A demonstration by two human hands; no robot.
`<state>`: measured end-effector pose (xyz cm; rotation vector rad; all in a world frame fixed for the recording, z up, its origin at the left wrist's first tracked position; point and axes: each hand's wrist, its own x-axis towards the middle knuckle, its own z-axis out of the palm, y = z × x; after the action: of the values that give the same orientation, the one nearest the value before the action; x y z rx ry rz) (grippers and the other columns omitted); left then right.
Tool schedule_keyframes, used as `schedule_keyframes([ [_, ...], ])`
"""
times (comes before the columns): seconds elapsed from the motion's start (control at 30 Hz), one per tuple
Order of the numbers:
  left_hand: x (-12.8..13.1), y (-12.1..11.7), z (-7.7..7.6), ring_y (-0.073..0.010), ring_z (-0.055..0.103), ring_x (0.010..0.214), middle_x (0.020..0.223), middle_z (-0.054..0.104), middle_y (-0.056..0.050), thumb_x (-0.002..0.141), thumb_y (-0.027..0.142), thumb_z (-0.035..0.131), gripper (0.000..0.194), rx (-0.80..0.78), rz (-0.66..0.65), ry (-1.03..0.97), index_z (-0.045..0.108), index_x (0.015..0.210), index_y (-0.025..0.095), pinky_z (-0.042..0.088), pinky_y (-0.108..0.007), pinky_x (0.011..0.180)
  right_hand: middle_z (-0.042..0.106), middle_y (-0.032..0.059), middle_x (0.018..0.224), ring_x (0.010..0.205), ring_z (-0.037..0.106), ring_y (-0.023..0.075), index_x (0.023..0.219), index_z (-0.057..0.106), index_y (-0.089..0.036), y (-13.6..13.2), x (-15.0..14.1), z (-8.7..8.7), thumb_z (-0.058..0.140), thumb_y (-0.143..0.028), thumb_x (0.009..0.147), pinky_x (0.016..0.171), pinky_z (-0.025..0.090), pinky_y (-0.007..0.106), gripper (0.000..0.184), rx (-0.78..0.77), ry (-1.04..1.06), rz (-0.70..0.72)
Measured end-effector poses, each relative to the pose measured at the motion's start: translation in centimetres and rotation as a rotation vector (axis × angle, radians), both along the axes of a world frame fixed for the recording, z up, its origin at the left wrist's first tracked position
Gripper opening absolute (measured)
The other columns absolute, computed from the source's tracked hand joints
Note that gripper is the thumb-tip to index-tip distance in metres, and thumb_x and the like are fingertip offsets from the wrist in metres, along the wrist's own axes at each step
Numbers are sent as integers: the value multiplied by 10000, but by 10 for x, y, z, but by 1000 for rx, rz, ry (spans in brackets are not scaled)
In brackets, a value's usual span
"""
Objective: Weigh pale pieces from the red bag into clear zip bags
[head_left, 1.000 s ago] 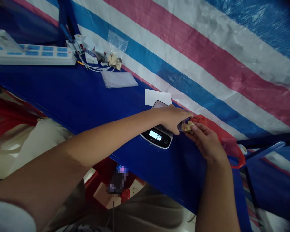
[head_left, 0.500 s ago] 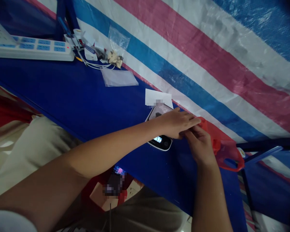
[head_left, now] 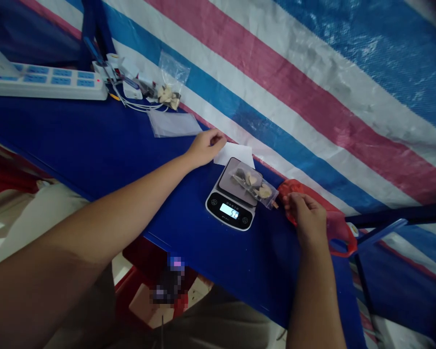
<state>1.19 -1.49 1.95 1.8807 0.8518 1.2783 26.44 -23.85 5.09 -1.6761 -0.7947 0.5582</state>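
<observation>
My left hand [head_left: 205, 148] is curled, thumb tip close to the fingertips, over the left edge of a white paper [head_left: 236, 154]; I see nothing in it. A digital scale [head_left: 229, 213] stands below the paper, its lit display reading about 5.1. Across the scale's platform lies a clear plastic bag [head_left: 252, 182] with several pale, dried-looking slices inside, its right end hanging past the platform. My right hand [head_left: 307, 215] has its fingers bent together against the red plastic bag [head_left: 336, 218]. Whatever its fingertips grip is hidden.
At the back left are a white power strip [head_left: 61, 85], cables and a screwdriver [head_left: 94, 51]. Beside them stands another clear bag with pale pieces [head_left: 169, 97], with flat empty bags [head_left: 174, 123] in front. A striped tarp [head_left: 294, 87] walls the table's back; a blurred dark object [head_left: 169, 281] lies below the front edge.
My left hand has left the clear bag and moved left to the paper. The clear bag now lies exposed on the scale. My right hand has shifted slightly right, to the red bag.
</observation>
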Motion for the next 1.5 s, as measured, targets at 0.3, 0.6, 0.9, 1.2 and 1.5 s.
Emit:
schedule_keyframes([
  [0.3,6,8,-19,-135,513,626,687,624,-3,877,342,585,201,-29,-60,106,627,745,196,387,-293,623,773,73,789,687,735,196,792,750,-188,4,-11,-5,815,-544,745,574,583,262,364,-57,175,146],
  [0.6,6,8,-19,-130,508,614,681,630,1,877,313,585,199,-37,-55,92,624,722,193,371,-294,615,769,59,838,713,708,173,779,769,-189,8,-27,-4,815,-503,755,600,575,256,319,63,91,98],
  [0.9,5,10,-16,-128,524,611,665,633,-4,865,290,587,210,-106,-24,53,599,681,191,380,-285,610,352,-85,456,369,306,58,532,419,-233,7,-8,-4,807,-498,744,329,250,210,516,75,145,18],
  [1.2,4,9,-16,-127,507,598,648,616,-4,868,311,586,219,-100,-31,63,610,686,192,368,-286,593,236,-101,407,353,205,48,458,291,-247,4,-18,5,901,-420,624,322,174,236,655,105,195,-41],
  [1.5,3,3,-9,-103,395,590,633,463,44,777,318,718,317,-20,116,-51,441,669,210,335,-280,595,695,56,763,561,548,112,738,728,-174,5,-21,3,776,-576,735,379,322,188,405,-88,197,140],
])
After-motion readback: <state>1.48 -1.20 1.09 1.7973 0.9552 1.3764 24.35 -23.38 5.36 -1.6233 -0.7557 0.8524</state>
